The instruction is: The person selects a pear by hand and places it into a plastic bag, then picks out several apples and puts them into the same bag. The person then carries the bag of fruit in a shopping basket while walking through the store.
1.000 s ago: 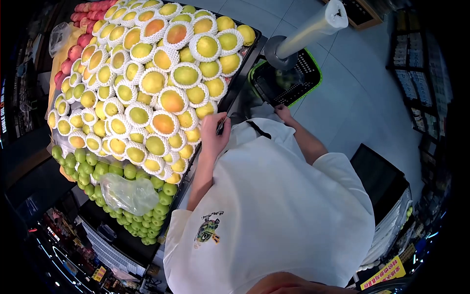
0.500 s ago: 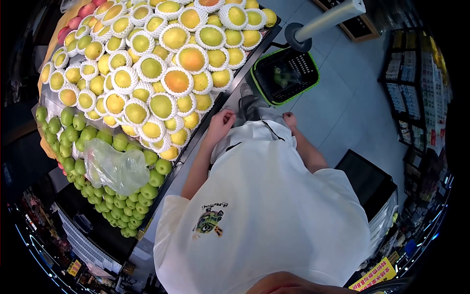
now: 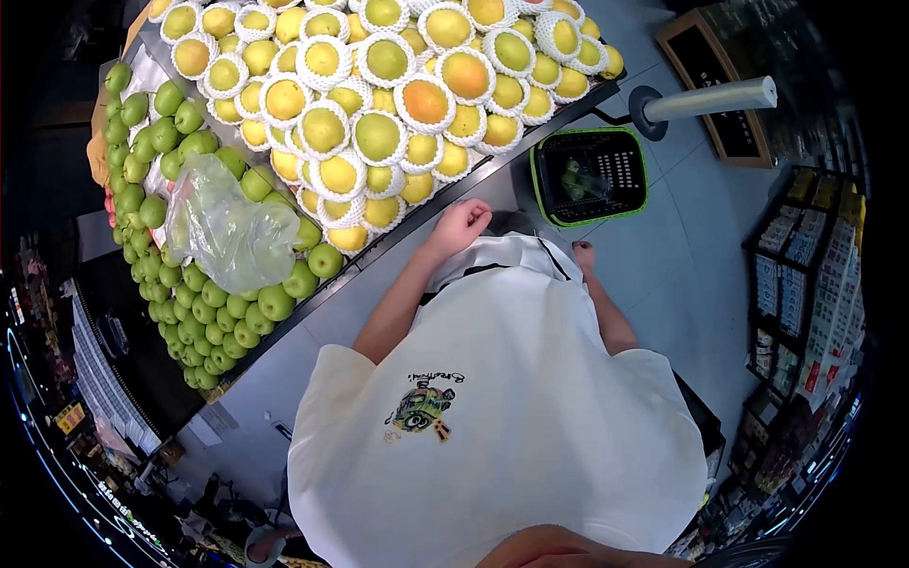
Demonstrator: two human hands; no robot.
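Observation:
My left hand (image 3: pixel 462 225) hangs by my waist, near the front edge of the fruit stand, its fingers curled in; no object shows in it. On my other side my right hand (image 3: pixel 584 256) is small in view, below the basket, and its fingers are too small to make out. Yellow and orange fruits in white foam nets (image 3: pixel 386 59) are heaped on the stand. To their left lies a pile of green fruits (image 3: pixel 201 308), with a clear plastic bag (image 3: pixel 237 227) on top.
A black basket with a green rim (image 3: pixel 646 180) stands beyond my hands, with something green inside. A roll on a pole (image 3: pixel 715 99) rises beside it. Packed shelves (image 3: pixel 795 256) stand on the right. The stand's dark edge (image 3: pixel 407 227) runs diagonally.
The view has turned, so the stand's edge slants more and the basket appears farther right. Both hands remain low beside my waist. The plastic bag still lies on the green fruits.

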